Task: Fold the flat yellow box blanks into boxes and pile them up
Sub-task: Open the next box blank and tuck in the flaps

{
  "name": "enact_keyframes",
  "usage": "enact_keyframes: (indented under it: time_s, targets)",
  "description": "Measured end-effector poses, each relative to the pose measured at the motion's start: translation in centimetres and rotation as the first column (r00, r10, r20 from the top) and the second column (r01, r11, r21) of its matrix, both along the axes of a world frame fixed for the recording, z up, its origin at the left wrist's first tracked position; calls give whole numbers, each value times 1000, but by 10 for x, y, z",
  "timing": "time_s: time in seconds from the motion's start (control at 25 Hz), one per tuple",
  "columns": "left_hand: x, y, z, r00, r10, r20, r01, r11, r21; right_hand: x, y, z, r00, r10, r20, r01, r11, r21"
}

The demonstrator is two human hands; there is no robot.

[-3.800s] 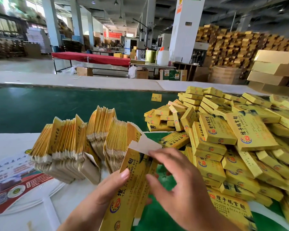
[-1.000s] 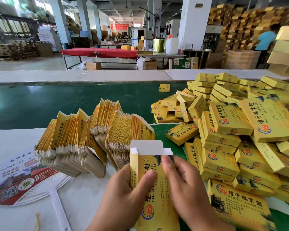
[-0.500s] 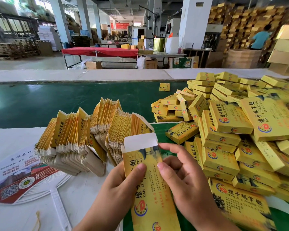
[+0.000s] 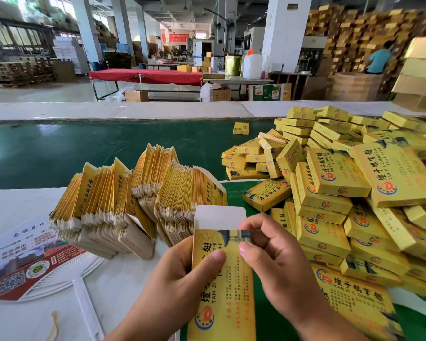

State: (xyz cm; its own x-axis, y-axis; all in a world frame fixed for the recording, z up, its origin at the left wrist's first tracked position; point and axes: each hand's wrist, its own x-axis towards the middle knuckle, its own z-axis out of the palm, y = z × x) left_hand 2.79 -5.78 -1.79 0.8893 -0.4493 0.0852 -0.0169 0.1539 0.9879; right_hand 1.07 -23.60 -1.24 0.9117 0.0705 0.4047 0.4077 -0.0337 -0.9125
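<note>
- The yellow box blank (image 4: 223,279) sat right in front of you, held above the bench (image 4: 22,212) edge, white end flap (image 4: 219,217) sticking up past the printed face.
- Your left hand (image 4: 182,279) had its grip closed on the blank's left edge, thumb pressed flat on the front.
- Your right hand (image 4: 276,257) pinched the top right corner, fingers curled round by the flap.
- Just behind it, the stack of flat blanks (image 4: 133,193) stood fanned on edge.
- Off to your right, the pile of folded boxes (image 4: 342,188) was heaped up on the green belt (image 4: 84,148).
- A printed hand fan (image 4: 35,262) lay at the left on the bench.
</note>
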Motion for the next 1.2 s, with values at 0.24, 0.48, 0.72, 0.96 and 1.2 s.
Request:
enact_keyframes:
  time_s: [0.24,0.48,0.72,0.96,1.2]
  targets:
    - [-1,-3,2,968,218,125,-205,972,-114,-1,1,2,999,-26,22,27,998,-50]
    - [2,0,-2,988,114,107,-93,978,-187,-2,1,4,998,-53,26,53,998,-18]
    - [3,1,-1,975,131,180,-117,989,-87,0,3,-1,998,-38,42,40,998,-41]
    - [6,2,0,954,231,189,-220,972,-76,4,-1,-1,991,16,-135,-7,997,73]
    - [10,6,4,983,173,57,-167,981,-101,9,-5,-3,939,253,-233,-228,965,129]
